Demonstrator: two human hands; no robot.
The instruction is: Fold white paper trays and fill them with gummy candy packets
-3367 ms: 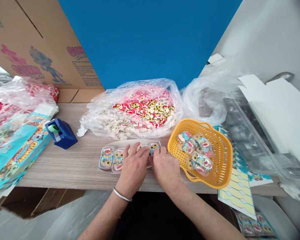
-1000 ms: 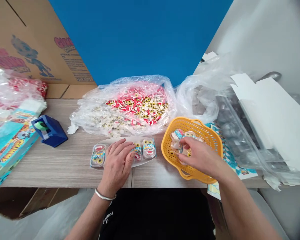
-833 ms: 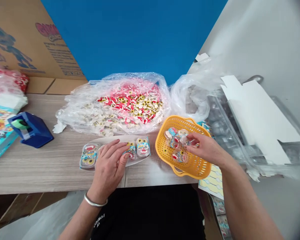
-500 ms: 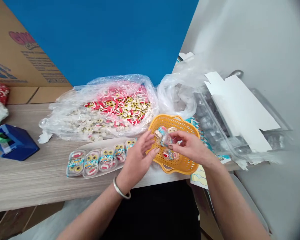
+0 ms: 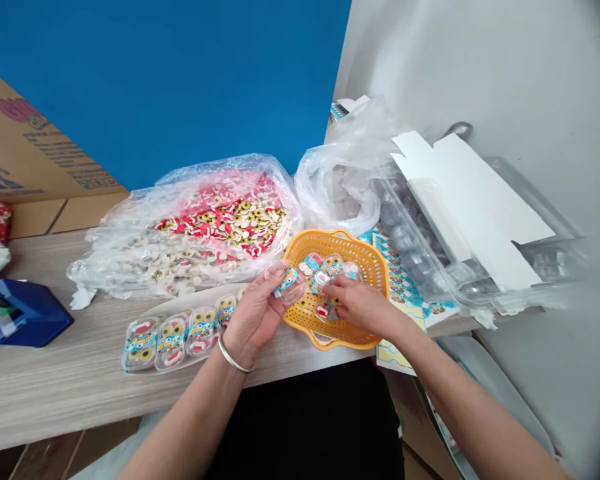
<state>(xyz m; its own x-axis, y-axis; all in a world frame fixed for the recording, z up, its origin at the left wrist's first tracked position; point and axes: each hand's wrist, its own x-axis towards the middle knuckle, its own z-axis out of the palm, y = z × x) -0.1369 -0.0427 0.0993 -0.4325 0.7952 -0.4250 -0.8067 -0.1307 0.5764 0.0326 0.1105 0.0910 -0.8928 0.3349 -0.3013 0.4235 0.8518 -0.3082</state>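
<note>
My left hand (image 5: 260, 308) is closed on a small clear plastic candy box (image 5: 290, 287) with a blue printed label, at the left rim of a yellow plastic basket (image 5: 310, 339). Inside the basket lie several similar boxes, one of them a labelled candy box (image 5: 311, 263). My right hand (image 5: 356, 301) reaches down into the basket, fingers bent against another candy box (image 5: 321, 279); its fingertips are partly hidden. Left of the basket, a white tray (image 5: 173, 305) holds a row of filled candy boxes (image 5: 171, 341), partly covered by my left hand.
Behind the tray lies a large clear bag (image 5: 130, 247) of loose red, white and yellow gummies. A blue tape dispenser (image 5: 33, 313) stands at the left. To the right are clear plastic trays (image 5: 410, 247), a white folded carton (image 5: 473, 207) and printed label sheets (image 5: 395, 267).
My left hand has gone from spread fingers to holding a candy box at the basket's left side. My right hand is now lower among the boxes in the basket. The view has shifted slightly.
</note>
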